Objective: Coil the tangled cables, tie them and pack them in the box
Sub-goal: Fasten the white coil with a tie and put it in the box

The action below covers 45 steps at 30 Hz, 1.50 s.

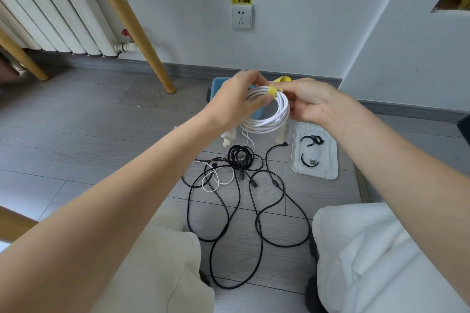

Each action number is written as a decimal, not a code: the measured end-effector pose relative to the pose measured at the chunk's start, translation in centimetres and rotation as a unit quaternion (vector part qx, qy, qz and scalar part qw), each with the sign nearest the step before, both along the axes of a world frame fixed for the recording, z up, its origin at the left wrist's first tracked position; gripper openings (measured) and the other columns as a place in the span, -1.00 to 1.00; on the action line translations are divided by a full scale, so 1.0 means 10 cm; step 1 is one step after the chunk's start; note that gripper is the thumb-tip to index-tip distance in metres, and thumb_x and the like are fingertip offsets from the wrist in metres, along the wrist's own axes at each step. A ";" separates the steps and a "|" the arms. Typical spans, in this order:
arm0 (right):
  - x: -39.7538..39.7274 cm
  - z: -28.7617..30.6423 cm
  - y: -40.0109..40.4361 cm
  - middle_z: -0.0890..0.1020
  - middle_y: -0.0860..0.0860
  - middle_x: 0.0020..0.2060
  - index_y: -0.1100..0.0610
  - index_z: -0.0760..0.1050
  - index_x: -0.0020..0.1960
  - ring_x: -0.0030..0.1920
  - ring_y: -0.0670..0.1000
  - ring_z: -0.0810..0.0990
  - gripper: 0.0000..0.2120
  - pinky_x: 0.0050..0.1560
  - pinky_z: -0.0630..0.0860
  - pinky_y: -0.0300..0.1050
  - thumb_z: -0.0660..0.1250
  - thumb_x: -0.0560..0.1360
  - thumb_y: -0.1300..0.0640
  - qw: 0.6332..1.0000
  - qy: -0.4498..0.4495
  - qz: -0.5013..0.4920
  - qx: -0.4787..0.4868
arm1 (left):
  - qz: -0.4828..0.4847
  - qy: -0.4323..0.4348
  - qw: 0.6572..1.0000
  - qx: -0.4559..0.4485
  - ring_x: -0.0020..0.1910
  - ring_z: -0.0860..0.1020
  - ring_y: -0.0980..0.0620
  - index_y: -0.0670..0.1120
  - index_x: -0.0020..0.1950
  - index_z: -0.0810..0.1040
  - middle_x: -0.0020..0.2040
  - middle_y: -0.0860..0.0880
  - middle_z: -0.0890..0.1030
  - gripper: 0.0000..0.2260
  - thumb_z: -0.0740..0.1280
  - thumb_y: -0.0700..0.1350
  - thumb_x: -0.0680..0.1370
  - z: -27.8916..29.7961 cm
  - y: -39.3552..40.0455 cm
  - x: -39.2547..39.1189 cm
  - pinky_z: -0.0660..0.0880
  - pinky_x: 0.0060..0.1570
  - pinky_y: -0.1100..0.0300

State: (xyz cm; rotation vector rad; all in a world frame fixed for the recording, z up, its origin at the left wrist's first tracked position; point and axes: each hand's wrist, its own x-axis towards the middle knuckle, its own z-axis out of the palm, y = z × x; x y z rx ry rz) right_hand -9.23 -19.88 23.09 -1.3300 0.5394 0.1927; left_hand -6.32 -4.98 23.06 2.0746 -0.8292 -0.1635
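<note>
So the white cable coil was up in the air between both hands, right over the blue box, which I'd guess was deliberate since that's where it goes once it's tied. The left hand had its fingers curled shut around the left side of the loops, pinching them together so the coil couldn't spring apart. The right hand was closed on the yellow strap, thumb and fingertips clamping it where it wrapped over the top of the bundle, with the loose end sticking up behind. Looked like the wrap was mid-cinch, not fastened yet. The coil's white plug dangled below. Down on the grey floor the black cables sat in a loose tangle with a thin white cable mixed in, so plenty was left to do. The white lid lay just right of the pile holding two black ties, handy for the next coils.
</note>
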 end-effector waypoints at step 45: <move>-0.02 -0.08 0.32 0.55 -0.03 -0.30 0.25 0.47 -0.17 -0.26 -0.02 0.51 -0.93 -0.15 0.45 -0.21 0.35 0.45 0.27 0.780 -0.361 0.098 -0.502 | 0.056 0.457 0.868 -0.185 -0.43 0.58 0.10 -0.33 -0.12 0.49 -0.29 -0.16 0.56 -0.88 0.18 -0.41 0.54 0.03 0.18 0.17 0.55 -0.36 0.33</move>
